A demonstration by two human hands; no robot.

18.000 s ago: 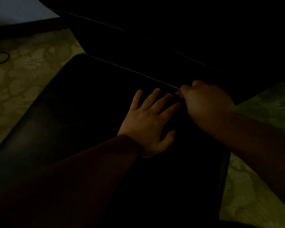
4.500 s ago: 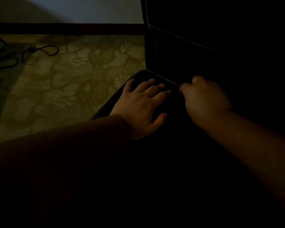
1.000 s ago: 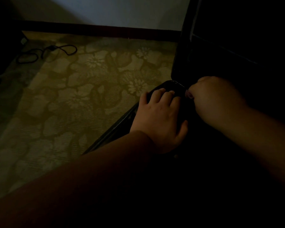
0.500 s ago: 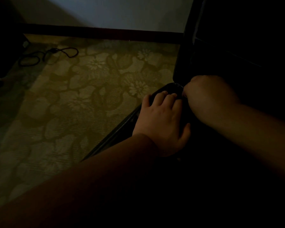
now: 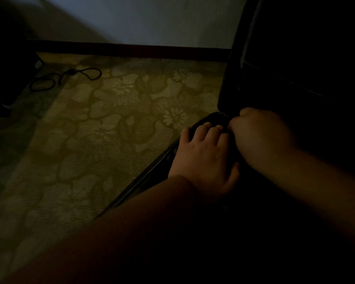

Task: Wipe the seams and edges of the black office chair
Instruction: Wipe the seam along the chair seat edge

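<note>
The black office chair fills the right side; its seat's back left corner [image 5: 216, 119] shows between my hands and its backrest [image 5: 295, 58] rises dark behind. My left hand [image 5: 203, 156] rests palm down on that corner, fingers slightly bent over the rounded edge. My right hand [image 5: 260, 136] is curled, knuckles up, its fingertips pressed to the pale seam right beside my left fingertips. Whatever it may hold is hidden in the dark. The seat's left edge [image 5: 152, 175] runs down toward me.
A floral patterned carpet [image 5: 111, 130] covers the floor to the left. A black cable [image 5: 66, 76] lies looped near a dark object [image 5: 6, 68] at the far left. A dark baseboard [image 5: 131, 51] and pale wall close the back.
Both hands have worked leftward along the seat's rear seam to its back left corner. Over the last second they drew closer together, the left fingers curling over the corner.
</note>
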